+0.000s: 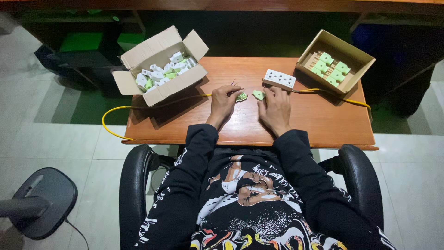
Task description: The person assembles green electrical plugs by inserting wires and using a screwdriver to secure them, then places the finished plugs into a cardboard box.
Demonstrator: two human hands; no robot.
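Pale tiled floor all round, small reddish wooden worktop [296, 125] in front of me, dark furniture behind it. I'm seated in a black armchair [134, 185], black printed long sleeves, both forearms resting on the worktop.

Left hand [223, 103] lies near the middle of the worktop, fingers [231, 90] curled round a small pale green part [241, 96]; the part sticks out at the fingertips, held pinched, not flat open. Thin red wire bits show just above that hand, too small to tell more.

Right hand [275, 109] sits just beside the left, palm down, fingers loosely bent. Second small green piece [258, 95] is at its fingertips, touching them; can't tell whether it's gripped or only resting against them.

White multi-hole socket block [279, 78] lies just beyond the right hand, near but apart from it. Yellow cable [138, 107] runs across the worktop behind both hands, loops off the left edge and goes off past the right edge too.

Open cardboard box [159, 69] at far left corner, flaps out, filled with loose white and green plastic parts. Smaller open cardboard box [335, 60] at far right corner, tilted, with green pieces laid in rows inside.

Grey fan base [44, 199] on the floor at lower left.
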